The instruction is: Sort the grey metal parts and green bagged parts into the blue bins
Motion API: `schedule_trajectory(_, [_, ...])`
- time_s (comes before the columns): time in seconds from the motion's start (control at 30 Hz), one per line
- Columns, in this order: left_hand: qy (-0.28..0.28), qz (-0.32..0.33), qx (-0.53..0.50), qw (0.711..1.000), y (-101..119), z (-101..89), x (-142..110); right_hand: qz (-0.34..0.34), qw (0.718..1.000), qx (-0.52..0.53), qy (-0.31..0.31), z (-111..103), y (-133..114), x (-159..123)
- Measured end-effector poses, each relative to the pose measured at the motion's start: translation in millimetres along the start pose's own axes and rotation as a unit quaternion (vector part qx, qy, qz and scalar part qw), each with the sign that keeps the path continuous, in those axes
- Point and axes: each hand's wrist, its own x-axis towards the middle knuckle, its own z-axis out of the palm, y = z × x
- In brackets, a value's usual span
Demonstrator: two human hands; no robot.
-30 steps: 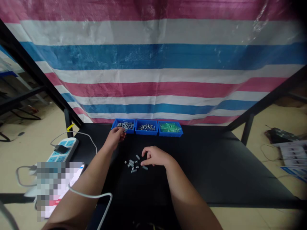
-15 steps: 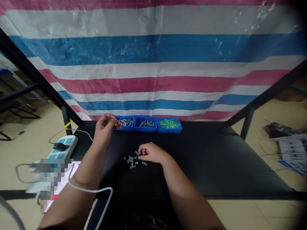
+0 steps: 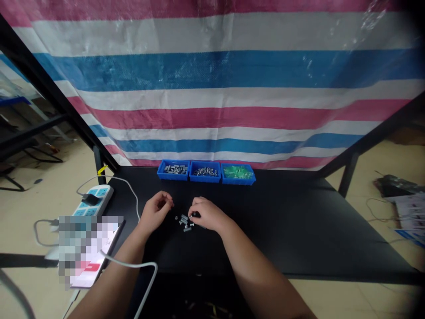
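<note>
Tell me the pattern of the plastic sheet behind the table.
Pink, white and blue stripes, roughly horizontal; best seen in the head view.

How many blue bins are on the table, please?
3: in a row along the table's far edge, the left bin holding grey pieces, the middle bin small metal parts, the right bin green pieces.

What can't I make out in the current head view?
All in the head view:
- Whether the right hand grips anything: its own fingers hide the pinch.
- Whether the left hand holds something: too small and dark between the fingertips.
- Exact shapes of the pieces in the middle bin: too small.
- Part of the screen: pixelated.
- Both elbows: cut off or too dark near the bottom edge.
</note>
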Motion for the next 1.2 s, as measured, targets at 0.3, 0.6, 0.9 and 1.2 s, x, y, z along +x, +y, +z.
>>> schedule_trajectory(0.3, [0.028,-0.001,0.106,0.994,-25.7,5.2,-4.6,0.038,0.986,0.105,0.125,-13.0,12.2,-1.5])
schedule_trajectory(0.6, [-0.008,0.016,0.184,0.983,-25.0,8.0,-6.6,0.074,0.899,0.174,0.396,-29.5,35.6,8.1])
schedule_trajectory(0.9, [-0.018,0.026,0.172,0.985,-26.0,5.2,-5.8,0.071,0.886,-0.031,0.457,-55.4,39.7,35.5])
schedule_trajectory(1.2, [-0.030,0.050,0.147,0.987,-20.7,5.1,-7.3,0.055,0.880,-0.034,0.471,-61.9,22.9,10.7])
